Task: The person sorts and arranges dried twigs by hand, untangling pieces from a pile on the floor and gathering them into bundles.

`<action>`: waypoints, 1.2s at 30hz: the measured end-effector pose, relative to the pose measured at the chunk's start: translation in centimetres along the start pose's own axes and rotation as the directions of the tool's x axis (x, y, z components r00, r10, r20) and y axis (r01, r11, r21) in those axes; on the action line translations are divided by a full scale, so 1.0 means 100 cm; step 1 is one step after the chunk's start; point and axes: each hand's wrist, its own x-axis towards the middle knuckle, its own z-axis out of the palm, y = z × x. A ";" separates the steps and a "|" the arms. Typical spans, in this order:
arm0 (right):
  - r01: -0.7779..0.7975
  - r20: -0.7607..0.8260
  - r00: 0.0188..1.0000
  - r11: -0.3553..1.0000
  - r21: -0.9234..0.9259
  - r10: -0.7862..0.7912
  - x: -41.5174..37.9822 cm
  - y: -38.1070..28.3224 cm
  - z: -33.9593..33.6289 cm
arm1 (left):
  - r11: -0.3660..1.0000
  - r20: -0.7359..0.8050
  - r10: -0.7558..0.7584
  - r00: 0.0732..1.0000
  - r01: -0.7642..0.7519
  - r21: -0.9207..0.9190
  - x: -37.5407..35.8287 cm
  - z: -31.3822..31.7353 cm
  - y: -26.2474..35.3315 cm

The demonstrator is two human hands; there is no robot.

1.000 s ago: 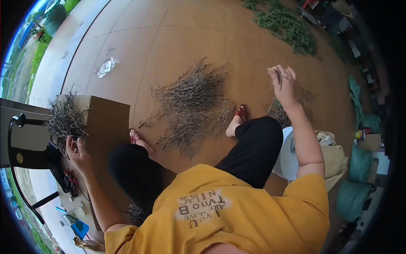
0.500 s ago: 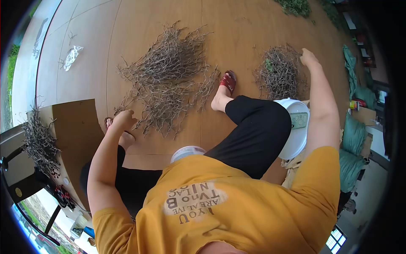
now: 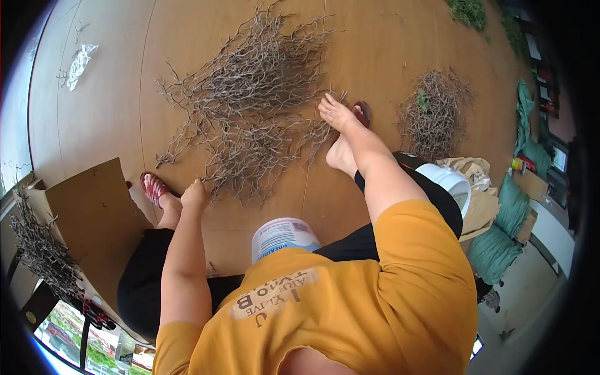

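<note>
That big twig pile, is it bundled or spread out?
Spread out: the twig pile fans loosely across the floor, with straggling edges.

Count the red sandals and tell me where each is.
2. One red sandal is on the left foot, between the cardboard box and left hand in this view; the other is on the right foot, partly hidden by the right wrist. No others show.

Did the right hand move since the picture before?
Yes, left: the right hand was at the right edge of the small pile; now it's left of that, by the big pile.
</note>
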 end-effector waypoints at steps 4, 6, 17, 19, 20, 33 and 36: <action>-0.017 0.379 0.922 0.972 0.234 -0.075 -0.016 0.018 -0.024 | 0.999 0.094 0.044 0.995 -0.046 0.020 0.007 0.006 -0.005; -0.022 0.475 0.868 0.945 0.327 -0.145 -0.037 0.035 -0.041 | 0.966 0.297 0.184 0.937 -0.228 0.121 0.007 -0.008 -0.001; 0.119 0.034 0.936 -0.405 0.907 0.351 -0.178 0.013 -0.373 | 0.285 -0.055 0.861 0.506 -0.568 -0.772 -0.205 -0.132 0.090; 0.365 -0.116 0.883 -0.510 0.779 0.456 -0.180 -0.018 -0.406 | -0.065 -0.320 0.835 0.447 -0.498 -0.865 -0.272 -0.161 0.096; 0.391 -0.105 0.908 -0.731 0.560 0.405 -0.175 -0.032 -0.416 | -0.121 -0.359 0.820 0.446 -0.478 -0.870 -0.298 -0.168 0.097; 0.559 -0.267 0.437 -0.027 0.829 0.859 -0.137 -0.064 -0.451 | 0.212 -0.697 0.371 0.613 -0.787 -0.580 -0.335 -0.149 0.064; 0.556 -0.267 0.513 -0.079 0.827 0.816 -0.116 -0.070 -0.454 | 0.434 -0.732 0.336 0.593 -0.787 -0.438 -0.328 -0.153 0.058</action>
